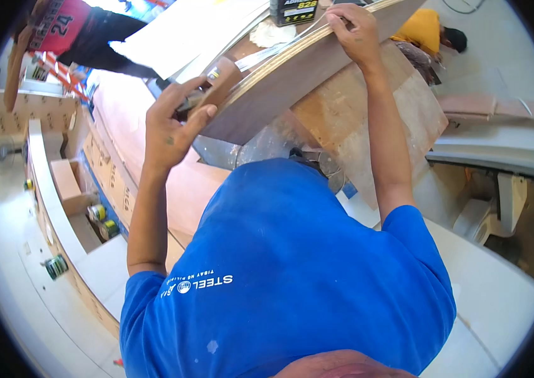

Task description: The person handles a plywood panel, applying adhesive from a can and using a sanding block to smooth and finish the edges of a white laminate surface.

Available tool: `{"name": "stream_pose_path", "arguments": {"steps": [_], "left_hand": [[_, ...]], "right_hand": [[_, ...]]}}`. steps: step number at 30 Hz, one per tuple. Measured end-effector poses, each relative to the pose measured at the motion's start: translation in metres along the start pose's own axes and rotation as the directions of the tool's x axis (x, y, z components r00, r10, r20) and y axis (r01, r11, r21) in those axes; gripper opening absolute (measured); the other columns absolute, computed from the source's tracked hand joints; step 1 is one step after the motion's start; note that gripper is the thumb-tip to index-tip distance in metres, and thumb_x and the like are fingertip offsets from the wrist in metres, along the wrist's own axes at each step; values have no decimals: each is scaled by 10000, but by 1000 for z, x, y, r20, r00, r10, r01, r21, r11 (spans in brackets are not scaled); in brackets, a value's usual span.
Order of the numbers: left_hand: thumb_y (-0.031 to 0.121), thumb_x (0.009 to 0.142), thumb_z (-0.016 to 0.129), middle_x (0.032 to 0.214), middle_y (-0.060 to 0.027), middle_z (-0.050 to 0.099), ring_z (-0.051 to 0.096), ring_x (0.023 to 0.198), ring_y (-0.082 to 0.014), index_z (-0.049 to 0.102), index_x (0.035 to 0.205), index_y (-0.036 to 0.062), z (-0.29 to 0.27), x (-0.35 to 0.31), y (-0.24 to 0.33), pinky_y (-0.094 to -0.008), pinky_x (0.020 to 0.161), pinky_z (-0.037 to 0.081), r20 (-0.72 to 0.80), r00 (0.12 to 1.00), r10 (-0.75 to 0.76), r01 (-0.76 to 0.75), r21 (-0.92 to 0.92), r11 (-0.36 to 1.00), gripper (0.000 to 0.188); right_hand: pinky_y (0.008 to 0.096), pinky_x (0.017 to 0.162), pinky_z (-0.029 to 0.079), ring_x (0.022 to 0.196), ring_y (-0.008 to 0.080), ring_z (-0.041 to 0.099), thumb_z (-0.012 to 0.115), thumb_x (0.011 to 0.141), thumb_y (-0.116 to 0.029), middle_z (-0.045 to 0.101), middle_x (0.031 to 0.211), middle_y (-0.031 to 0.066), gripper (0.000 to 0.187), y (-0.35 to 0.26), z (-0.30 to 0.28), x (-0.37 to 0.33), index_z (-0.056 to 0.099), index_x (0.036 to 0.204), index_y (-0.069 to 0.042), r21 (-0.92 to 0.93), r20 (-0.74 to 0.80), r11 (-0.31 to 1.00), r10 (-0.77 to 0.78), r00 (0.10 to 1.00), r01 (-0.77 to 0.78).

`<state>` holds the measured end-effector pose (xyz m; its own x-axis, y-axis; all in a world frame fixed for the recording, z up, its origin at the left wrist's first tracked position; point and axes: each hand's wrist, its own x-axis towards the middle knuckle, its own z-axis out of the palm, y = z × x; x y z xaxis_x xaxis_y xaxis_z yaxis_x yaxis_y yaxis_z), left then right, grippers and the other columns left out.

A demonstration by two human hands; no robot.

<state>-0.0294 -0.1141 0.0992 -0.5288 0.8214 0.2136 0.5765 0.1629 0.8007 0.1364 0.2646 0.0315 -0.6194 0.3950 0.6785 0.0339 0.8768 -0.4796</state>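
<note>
A plywood board (279, 97) with layered edges is tilted on its side in front of me. My left hand (172, 126) is closed around a wooden block-like hand plane (224, 80), which sits against the near-left end of the board's upper edge. Farther along that edge, my right hand (356, 39) grips the board, fingers curled over the top and thumb against the edge. Thin whitish strips (260, 58) lie just behind the board's edge, beyond the plane. The plane's underside and blade are hidden.
A black can (293, 12) and a white sheet (197, 38) lie beyond the board. One person in a red shirt (62, 25) stands far left; another in yellow (419, 31) is low at far right. Paint cans (98, 213) stand at left, near a fan (5, 151).
</note>
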Motion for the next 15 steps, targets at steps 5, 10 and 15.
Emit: {"name": "stream_pose_path", "arguments": {"steps": [5,10,15], "left_hand": [[175,857,817,1135,-153,696,693,1008,-234,690,1248,-5,-5,-12,10,-335,856,564,38,980,198,-201,139,970,448],[134,840,822,1158,-205,706,723,1005,-293,695,1189,-10,-6,-27,2,-359,861,574,12,951,310,-308,171,936,398],[134,815,829,1133,-205,698,734,934,-333,687,1140,-3,-11,-31,-5,-387,759,604,1,932,362,-356,188,916,380]], "right_hand": [[534,962,466,1075,305,643,651,859,-210,719,1098,91,162,-7,14,0,765,833,-97,-386,-133,921,-7,991,-45],[601,1113,362,1206,377,576,630,874,-260,702,1168,92,199,25,44,-6,775,902,-127,-676,-271,734,-165,948,-65],[592,1082,421,1198,443,588,667,875,-229,667,1217,194,207,27,51,-4,749,974,-68,-563,-320,820,-102,942,-103]]}}
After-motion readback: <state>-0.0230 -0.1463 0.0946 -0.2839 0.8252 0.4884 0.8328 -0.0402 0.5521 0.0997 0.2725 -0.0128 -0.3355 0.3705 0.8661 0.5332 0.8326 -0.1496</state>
